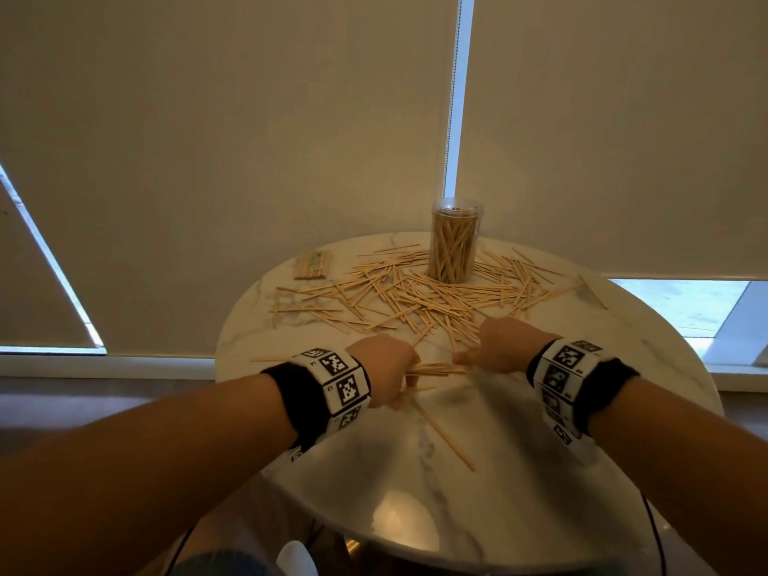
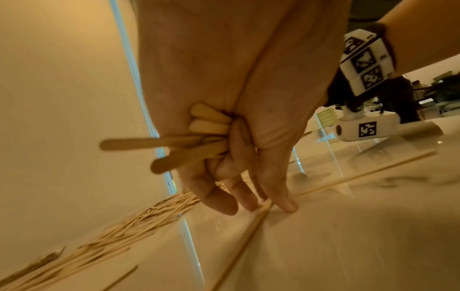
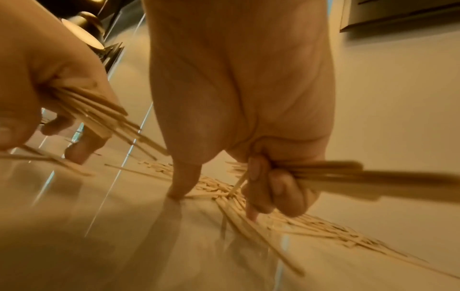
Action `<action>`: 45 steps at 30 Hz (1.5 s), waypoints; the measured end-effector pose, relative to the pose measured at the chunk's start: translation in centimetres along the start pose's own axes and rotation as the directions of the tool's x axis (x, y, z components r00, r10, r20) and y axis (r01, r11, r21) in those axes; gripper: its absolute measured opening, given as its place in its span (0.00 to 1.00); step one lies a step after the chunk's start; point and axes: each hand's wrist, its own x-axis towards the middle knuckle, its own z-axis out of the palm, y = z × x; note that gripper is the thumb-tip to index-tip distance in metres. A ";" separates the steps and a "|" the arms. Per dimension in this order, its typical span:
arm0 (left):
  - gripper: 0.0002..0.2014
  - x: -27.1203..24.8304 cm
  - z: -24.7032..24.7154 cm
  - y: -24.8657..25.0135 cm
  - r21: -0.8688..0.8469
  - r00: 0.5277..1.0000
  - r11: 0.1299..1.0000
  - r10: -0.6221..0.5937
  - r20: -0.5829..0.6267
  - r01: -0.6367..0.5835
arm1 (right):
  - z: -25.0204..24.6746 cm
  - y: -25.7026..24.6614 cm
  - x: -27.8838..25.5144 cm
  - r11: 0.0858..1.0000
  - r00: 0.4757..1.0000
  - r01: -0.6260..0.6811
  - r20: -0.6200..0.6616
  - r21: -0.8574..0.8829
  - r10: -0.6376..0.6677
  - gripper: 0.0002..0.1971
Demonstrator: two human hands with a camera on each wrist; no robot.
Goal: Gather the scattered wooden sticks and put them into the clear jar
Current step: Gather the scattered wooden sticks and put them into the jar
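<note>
Wooden sticks lie scattered across a round marble table, around a clear jar already holding many. Left hand and right hand, both low at the near edge of the pile, each grip a small bundle of sticks.

Round marble desk seen from above. Left hand and right hand sit close together, fingers curled, each gripping a bundle of sticks that spans the gap between them. Beyond both hands lie scattered sticks; farther still stands the clear jar, upright, packed with sticks. One loose stick lies nearer than the left hand.
</note>
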 end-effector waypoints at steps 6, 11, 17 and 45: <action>0.10 -0.5 -0.2 0.4 0.082 0.995 0.992 0.100 0.009 -0.101 | -0.7 -0.9 0.0 0.996 0.997 0.054 0.045 0.065 -0.057 0.16; 0.08 -0.5 -0.2 -0.2 0.103 0.993 0.989 0.097 0.065 -0.104 | -1.3 -0.9 -1.2 0.998 0.996 0.058 0.072 0.010 -0.058 0.16; 0.15 -0.7 0.4 0.1 0.249 0.996 0.967 0.035 0.084 -0.055 | -1.2 0.1 -2.7 0.996 0.993 0.026 0.119 -0.083 -0.016 0.21; 0.17 8.3 -6.4 0.6 -0.957 0.910 0.031 -0.302 -0.284 -0.288 | -8.4 -2.0 -0.8 0.550 0.952 0.164 -0.277 0.819 0.129 0.10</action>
